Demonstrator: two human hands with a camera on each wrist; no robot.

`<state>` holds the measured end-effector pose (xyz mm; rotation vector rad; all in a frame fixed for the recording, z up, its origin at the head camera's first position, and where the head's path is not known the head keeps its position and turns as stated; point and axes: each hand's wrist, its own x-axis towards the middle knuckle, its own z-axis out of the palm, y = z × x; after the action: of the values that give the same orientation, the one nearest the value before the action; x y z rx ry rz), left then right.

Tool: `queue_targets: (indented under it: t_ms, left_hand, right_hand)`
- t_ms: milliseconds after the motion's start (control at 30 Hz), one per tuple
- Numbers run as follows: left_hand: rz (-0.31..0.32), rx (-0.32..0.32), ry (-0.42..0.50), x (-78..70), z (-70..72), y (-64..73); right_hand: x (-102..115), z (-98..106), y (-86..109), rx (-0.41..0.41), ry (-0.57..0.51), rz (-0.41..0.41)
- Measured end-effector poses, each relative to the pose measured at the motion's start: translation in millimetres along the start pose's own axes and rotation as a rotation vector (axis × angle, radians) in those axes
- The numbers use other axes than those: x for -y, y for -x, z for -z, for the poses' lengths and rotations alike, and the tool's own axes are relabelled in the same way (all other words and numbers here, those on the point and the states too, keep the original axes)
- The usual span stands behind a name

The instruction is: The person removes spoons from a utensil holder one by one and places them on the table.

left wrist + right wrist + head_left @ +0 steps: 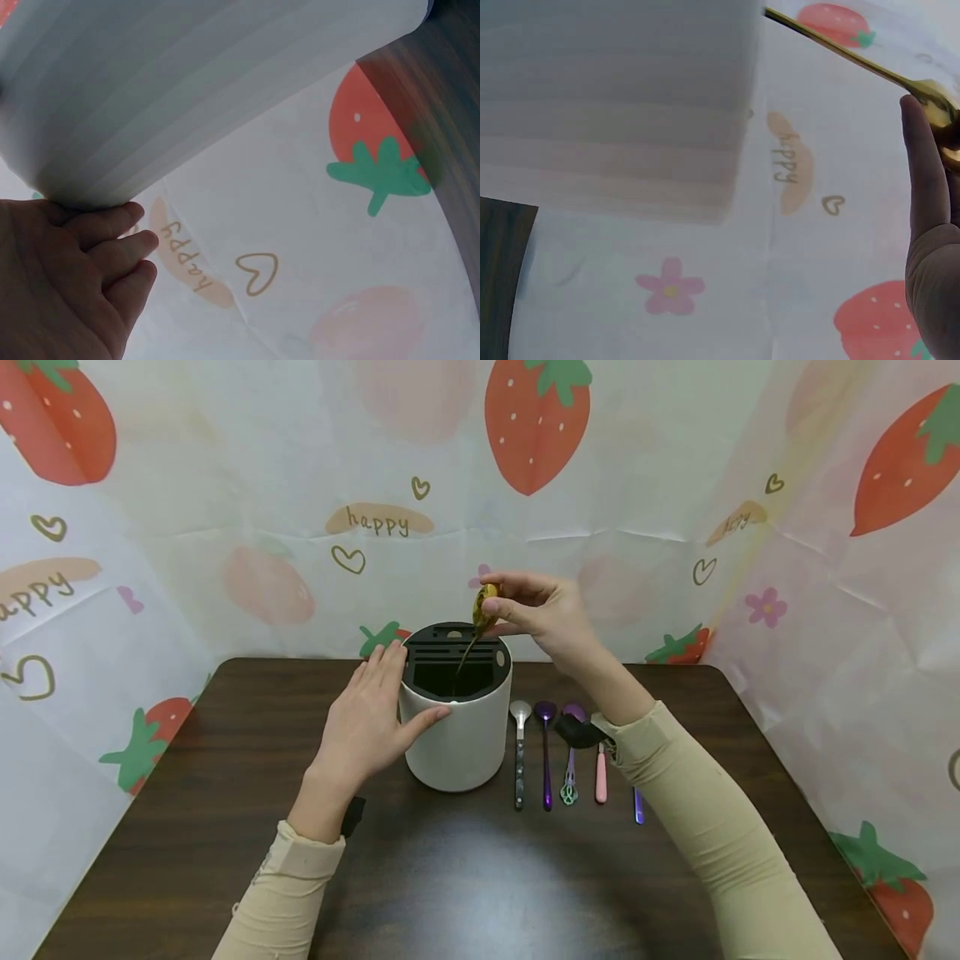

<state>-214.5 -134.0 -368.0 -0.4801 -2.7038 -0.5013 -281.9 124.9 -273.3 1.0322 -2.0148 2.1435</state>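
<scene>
A white cylindrical utensil holder with a black slotted top stands upright on the table. My left hand rests against its left side, fingers straight near the rim and thumb along the front. In the left wrist view, that hand's fingers touch the white wall. Above the holder, my right hand pinches a gold spoon by its bowl. The spoon's thin handle slants down into the large opening of the top. In the right wrist view, the spoon extends from the fingertips toward the blurred holder.
Right of the holder, several spoons lie in a row on the dark wooden table: one with a speckled handle, a purple one, and a pink-handled piece. My right sleeve covers part of the row. Strawberry-print sheeting surrounds the table.
</scene>
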Motion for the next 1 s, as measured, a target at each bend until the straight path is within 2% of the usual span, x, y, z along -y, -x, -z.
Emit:
queue_targets:
  t_ms: [533, 700, 1000]
  left_hand:
    - [-0.007, -0.017, -0.006, -0.4, -0.9, 0.7]
    - [0.0, -0.003, -0.005, 0.0, -0.8, 0.0]
    - [0.0, -0.009, -0.001, 0.2, -1.5, 0.8]
  right_hand:
    - [30.6, 39.2, 16.9, -0.227, -0.237, 0.133]
    - [40.0, 56.5, 27.9, -0.303, -0.315, 0.158]
    - [44.9, 88.9, 55.4, -0.39, -0.361, 0.158]
